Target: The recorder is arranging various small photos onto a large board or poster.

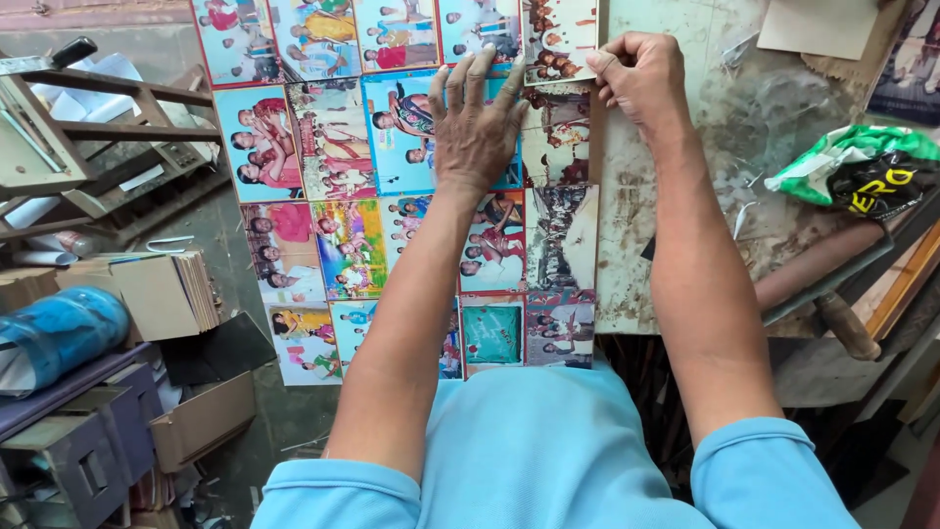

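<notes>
Two hands work on a big sheet of colour photo prints [392,196] lying on a stained worktable [676,196].
Left hand [477,127] lies flat and open, pressing the sheet; right hand [641,73] pinches its edge at one o'clock. Next, I think, comes a steady pull or fold there.

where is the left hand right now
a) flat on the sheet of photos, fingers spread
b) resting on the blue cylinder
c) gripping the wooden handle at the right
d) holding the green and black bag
a: the left hand lies palm down on the sheet of photos with its fingers spread, while the right hand pinches the sheet's right edge.
</notes>
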